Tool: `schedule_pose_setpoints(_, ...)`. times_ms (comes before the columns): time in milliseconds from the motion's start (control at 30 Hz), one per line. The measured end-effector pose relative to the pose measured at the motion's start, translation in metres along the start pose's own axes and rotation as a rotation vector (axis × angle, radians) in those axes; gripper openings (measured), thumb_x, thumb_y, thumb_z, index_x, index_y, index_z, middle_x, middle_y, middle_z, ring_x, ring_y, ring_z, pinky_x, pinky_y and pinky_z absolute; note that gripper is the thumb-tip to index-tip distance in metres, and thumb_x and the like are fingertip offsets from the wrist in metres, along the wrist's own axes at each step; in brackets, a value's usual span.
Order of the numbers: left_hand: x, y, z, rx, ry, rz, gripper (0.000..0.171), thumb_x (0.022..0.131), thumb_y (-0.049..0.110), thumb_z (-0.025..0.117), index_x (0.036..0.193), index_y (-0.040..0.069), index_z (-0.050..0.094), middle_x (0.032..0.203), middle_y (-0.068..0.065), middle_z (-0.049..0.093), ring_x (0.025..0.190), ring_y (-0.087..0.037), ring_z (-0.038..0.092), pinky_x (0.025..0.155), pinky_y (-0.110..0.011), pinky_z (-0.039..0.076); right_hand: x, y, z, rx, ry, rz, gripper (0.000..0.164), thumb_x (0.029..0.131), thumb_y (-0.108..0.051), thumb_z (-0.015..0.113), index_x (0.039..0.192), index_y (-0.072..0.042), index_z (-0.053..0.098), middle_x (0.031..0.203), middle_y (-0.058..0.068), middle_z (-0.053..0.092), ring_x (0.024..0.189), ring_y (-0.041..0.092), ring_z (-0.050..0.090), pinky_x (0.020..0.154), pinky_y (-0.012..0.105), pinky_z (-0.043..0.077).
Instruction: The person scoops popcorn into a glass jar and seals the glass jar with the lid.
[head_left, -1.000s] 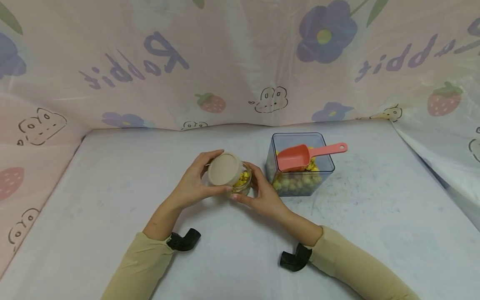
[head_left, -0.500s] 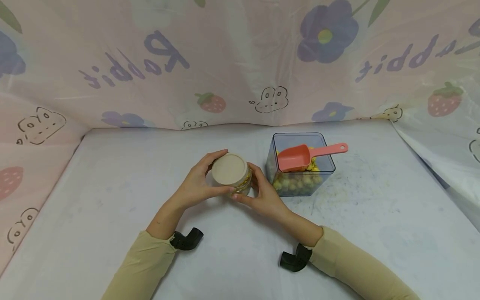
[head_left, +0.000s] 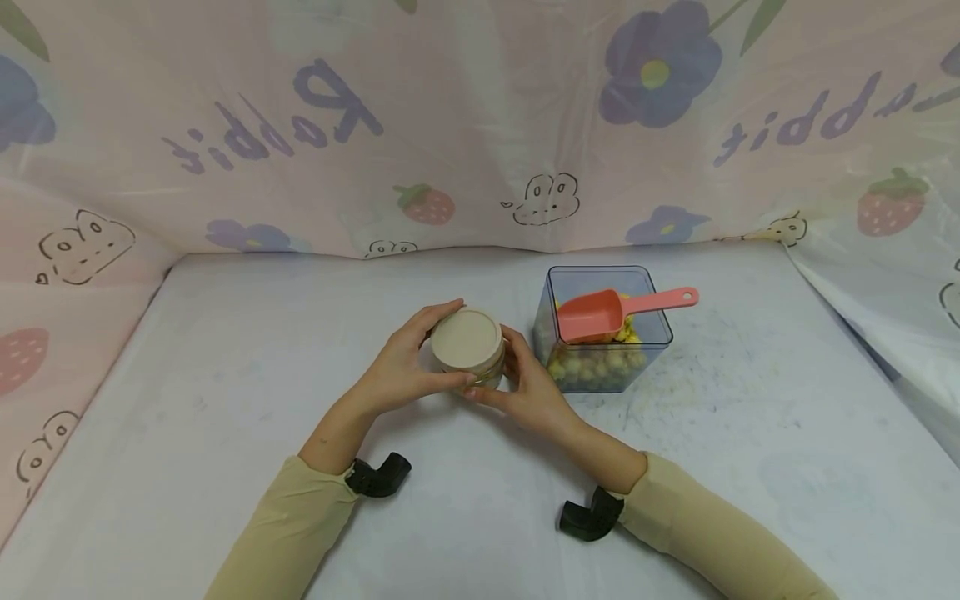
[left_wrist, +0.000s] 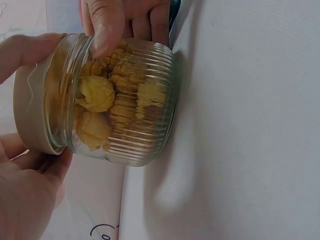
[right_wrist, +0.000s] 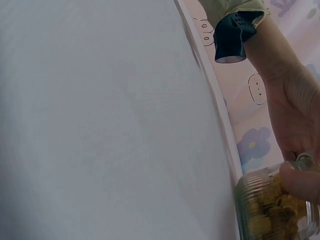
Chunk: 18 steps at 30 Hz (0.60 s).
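A glass jar [left_wrist: 135, 107] with ribbed sides holds yellow popcorn [left_wrist: 96, 94]. It stands on the white table in the middle of the head view. Over its mouth sits a round beige lid [head_left: 467, 339]; in the left wrist view part of the glass neck shows below the lid's edge. My left hand [head_left: 401, 367] holds the lid, thumb at the near side and fingers round the far side. With thumb and fingers my right hand [head_left: 534, 392] grips the jar's body from the right. Its fingers behind the glass are partly hidden.
Just right of my right hand stands a clear square container [head_left: 592, 371] of popcorn. A pink scoop [head_left: 596, 315] lies across its top, handle reaching past the right rim. Behind the white table [head_left: 247, 333] hangs a pink printed curtain [head_left: 465, 125].
My left hand has moved right with the lid, from tilted and off to one side to over the jar's mouth, covering the popcorn from above. My right hand stays on the jar.
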<state>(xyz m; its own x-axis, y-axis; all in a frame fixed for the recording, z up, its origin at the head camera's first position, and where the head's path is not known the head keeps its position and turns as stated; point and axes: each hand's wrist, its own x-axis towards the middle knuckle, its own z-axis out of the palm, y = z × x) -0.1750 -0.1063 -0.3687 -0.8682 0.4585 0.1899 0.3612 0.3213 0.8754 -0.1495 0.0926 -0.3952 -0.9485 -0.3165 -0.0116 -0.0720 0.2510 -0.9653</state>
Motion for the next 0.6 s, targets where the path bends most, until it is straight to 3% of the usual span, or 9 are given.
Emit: schedule_pose_setpoints(600,0.0021,0.0010,0.0007,0.032,-0.030,-0.001,0.087,0.071,0.012,0.085,0.145,0.006,0.039,0.143,-0.011,0.046,0.130,-0.028,0.044,0.110,-0.050,0.035,-0.0008,0.0005,-0.0008,-0.005,-0.011,-0.020,0.084,0.081,-0.005,0.075,0.148,-0.005,0.024,0.148,0.019,0.037,0.140,0.033,0.032,0.116,0.049,0.027)
